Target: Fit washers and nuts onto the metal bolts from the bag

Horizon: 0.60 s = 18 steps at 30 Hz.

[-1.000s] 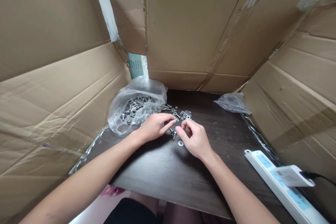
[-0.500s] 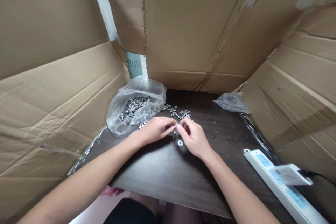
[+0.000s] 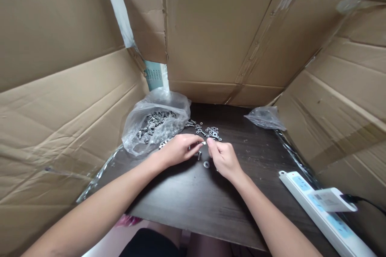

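Note:
My left hand [image 3: 181, 147] is closed in a pinch around a small bolt [image 3: 204, 142], whose bright end sticks out to the right past the fingertips. Just right of that end is my right hand [image 3: 223, 157], its fingers curled in and thumb against them; whatever they may hold is hidden. On the tabletop below the hands, another bolt [image 3: 199, 155] and a flat washer [image 3: 206, 164] lie apart from each other. Behind the fingers are several loose washers and nuts [image 3: 213, 132] and a few bolts [image 3: 192, 122].
A clear plastic bag [image 3: 135, 128] full of bolts lies open at the left. A smaller clear bag [image 3: 267, 117] rests at the back right. A white power strip [image 3: 319, 209] with a plugged-in adapter runs along the right. Cardboard walls [image 3: 223, 32] enclose the dark table [image 3: 187, 200].
My right hand has drawn back slightly to the right from the bolt, its fingers curling in. The bolt's end now shows between the hands. My left hand has hardly moved.

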### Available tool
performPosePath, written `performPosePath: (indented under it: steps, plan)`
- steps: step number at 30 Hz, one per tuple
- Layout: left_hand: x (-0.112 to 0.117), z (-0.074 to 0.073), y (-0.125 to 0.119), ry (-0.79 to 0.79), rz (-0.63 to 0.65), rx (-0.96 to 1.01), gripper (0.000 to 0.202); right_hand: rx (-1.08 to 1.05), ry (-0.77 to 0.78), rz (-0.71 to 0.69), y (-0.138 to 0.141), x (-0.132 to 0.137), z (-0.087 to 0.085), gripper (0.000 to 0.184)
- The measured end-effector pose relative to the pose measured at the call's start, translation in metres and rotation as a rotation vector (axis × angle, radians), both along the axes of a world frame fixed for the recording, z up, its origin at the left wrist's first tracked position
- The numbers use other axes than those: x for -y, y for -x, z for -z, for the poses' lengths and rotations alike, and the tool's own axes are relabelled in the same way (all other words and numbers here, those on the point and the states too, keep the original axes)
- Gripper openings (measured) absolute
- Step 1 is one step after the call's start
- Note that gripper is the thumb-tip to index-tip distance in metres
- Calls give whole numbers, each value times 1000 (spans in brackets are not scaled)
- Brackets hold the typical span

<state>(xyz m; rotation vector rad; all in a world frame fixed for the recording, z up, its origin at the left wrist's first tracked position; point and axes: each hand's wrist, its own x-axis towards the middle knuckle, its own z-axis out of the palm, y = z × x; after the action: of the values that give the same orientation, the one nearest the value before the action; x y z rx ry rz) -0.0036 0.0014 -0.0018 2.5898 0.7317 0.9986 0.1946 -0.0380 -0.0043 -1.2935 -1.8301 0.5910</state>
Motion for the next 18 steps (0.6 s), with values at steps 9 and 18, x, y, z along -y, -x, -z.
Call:
performPosePath:
  steps: [9, 18]
  plan:
    - [-3, 1, 3, -14, -34, -11, 22, -106, 141, -201, -2, 2, -6, 48]
    - [-3, 2, 3, -14, -4, -20, 22, -151, 99, -26, -1, 2, -2, 43]
